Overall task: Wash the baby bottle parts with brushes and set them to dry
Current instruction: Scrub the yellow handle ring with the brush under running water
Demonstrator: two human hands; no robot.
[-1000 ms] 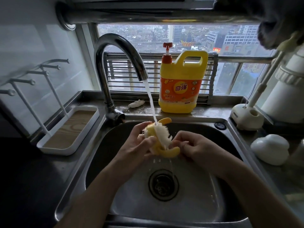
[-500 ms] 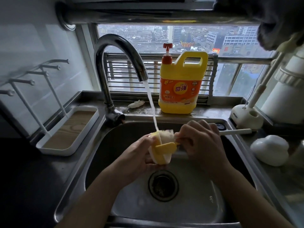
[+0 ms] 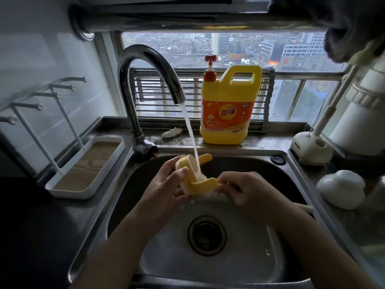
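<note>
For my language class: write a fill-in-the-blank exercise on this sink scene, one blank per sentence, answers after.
Water from the faucet runs onto the ____ bottle part in the left hand. Below the right hand and its brush lies the round ____ of the sink. The detergent jug has a ____ pump top. The drying rack stands ____ of the sink.
Missing: yellow; drain; red; left.
</note>
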